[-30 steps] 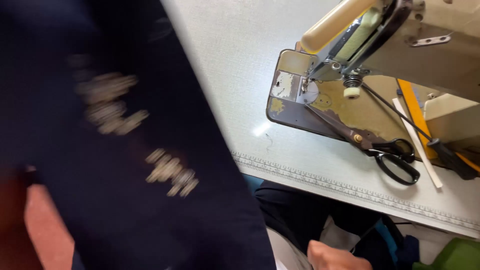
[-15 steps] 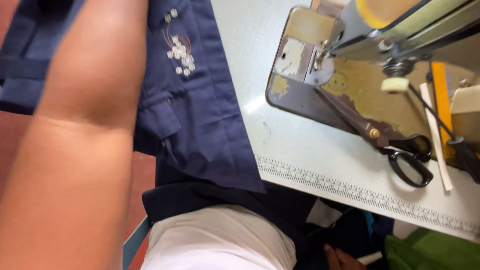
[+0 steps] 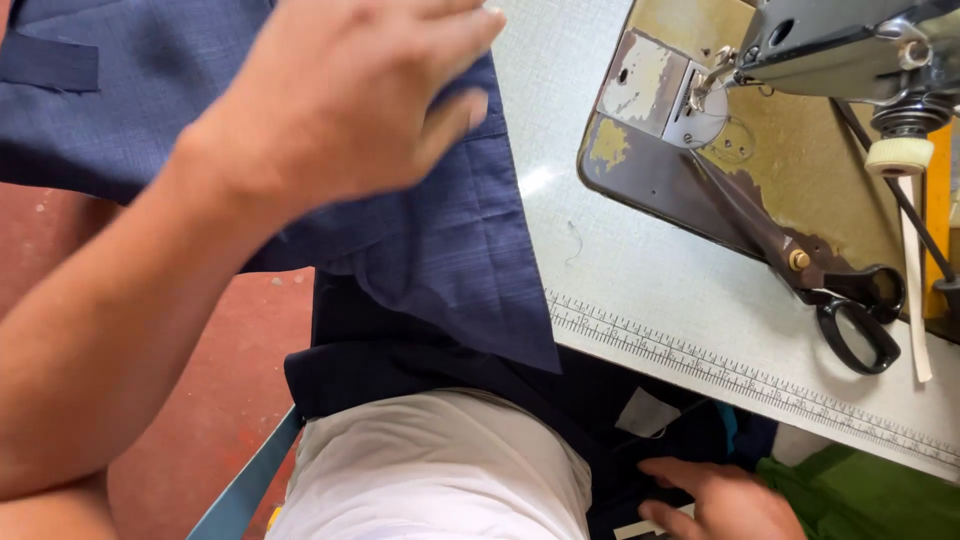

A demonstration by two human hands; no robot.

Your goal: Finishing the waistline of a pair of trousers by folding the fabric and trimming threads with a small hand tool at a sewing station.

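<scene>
The left hand (image 3: pixel 340 100) lies on the navy cloth (image 3: pixel 440 250), fingers together and bent over its upper fold, pressing rather than pinching; whether the thumb clamps the cloth from below cannot be told; the cloth hangs off the left edge of the bench (image 3: pixel 640 290), its lower corner pointing down toward the lap. The right hand (image 3: pixel 715 500) sits low at the bottom edge, below the bench, fingers spread apart and flat on dark fabric (image 3: pixel 560 400) beside a white label (image 3: pixel 645 412); it clamps nothing visible. On the bench, the sewing machine (image 3: pixel 800 130) stands at upper right; black-handled scissors (image 3: pixel 800 260) lie shut across its base plate; a printed ruler strip (image 3: pixel 740 375) runs along the near bench edge. The floor (image 3: pixel 230 400) is red.
</scene>
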